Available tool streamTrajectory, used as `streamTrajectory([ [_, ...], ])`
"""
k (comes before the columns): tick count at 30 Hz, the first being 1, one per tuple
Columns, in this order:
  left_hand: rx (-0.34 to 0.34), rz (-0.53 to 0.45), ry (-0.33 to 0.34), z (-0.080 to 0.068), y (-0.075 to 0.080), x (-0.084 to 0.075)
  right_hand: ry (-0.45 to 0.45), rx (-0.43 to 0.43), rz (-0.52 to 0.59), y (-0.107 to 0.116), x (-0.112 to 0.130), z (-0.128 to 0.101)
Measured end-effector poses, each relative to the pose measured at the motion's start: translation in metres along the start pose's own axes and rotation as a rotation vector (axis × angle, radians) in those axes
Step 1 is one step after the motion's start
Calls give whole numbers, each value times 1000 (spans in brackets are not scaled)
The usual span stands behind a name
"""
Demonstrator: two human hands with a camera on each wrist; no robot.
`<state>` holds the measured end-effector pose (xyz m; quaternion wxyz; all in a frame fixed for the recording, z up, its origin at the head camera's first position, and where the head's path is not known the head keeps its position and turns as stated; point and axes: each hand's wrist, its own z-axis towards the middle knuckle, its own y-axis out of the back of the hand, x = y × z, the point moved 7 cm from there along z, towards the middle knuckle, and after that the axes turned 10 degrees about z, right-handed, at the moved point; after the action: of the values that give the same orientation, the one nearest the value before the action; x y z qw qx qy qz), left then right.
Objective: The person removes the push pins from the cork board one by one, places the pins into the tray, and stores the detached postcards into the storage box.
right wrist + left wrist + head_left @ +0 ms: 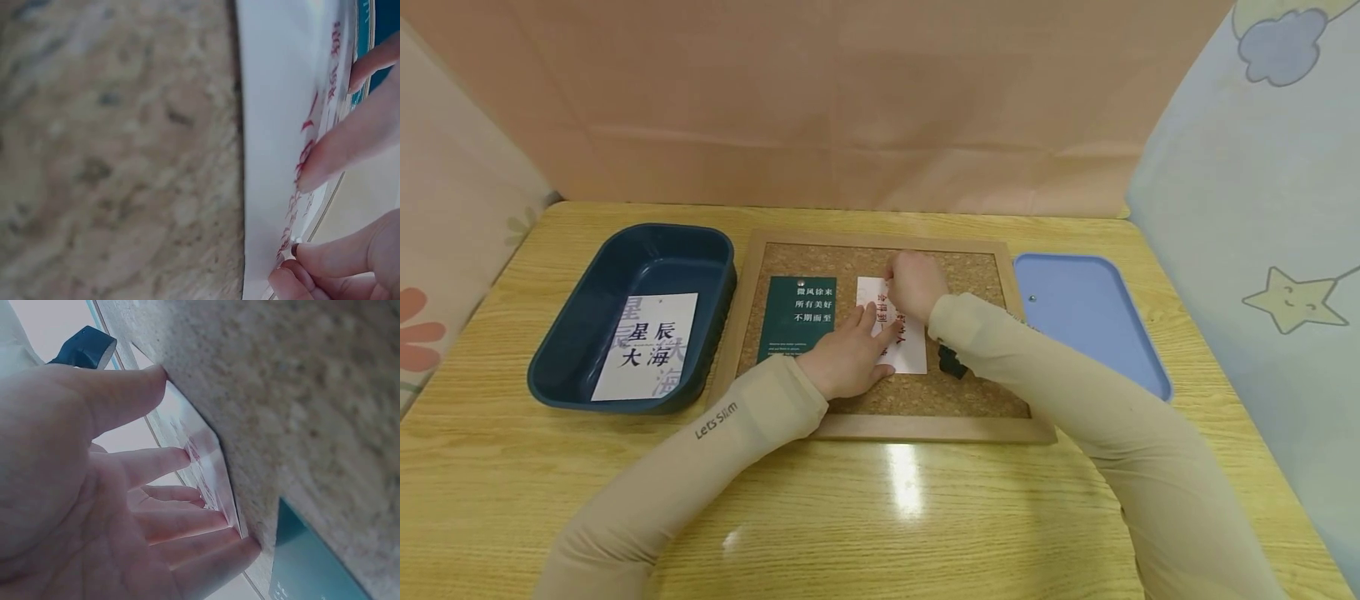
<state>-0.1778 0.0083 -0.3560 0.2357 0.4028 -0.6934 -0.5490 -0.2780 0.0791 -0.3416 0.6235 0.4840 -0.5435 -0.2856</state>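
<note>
From the head view, a white card [901, 333] with red lettering lies on the cork board [880, 400], beside a green card [797, 321]. The left hand [850, 358] presses flat on it with straight fingers; the right hand [913, 283] is bunched at its top edge, apparently pinching something small.

At the left wrist, the fingers [162, 462] lie straight against the white card [206, 456].

At the right wrist, fingertips [306, 259] pinch at the edge of the white card [275, 125]; I cannot tell what they hold.

The risk: if the left hand's pressure eases, the card could slide or skew on the cork.
</note>
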Motion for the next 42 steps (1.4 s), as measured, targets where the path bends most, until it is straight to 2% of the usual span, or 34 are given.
streamTrajectory([
  [24,9,6,-4,2,-2,-1,-19,6,10,2,-5,-3],
  [27,12,17,2,2,-1,1,-22,23,40,3,-5,-3],
  [33,24,9,18,2,-1,5,-12,37,183,6,-6,-4],
  [42,20,0,19,2,-4,6,32,6,314,3,-10,-7],
])
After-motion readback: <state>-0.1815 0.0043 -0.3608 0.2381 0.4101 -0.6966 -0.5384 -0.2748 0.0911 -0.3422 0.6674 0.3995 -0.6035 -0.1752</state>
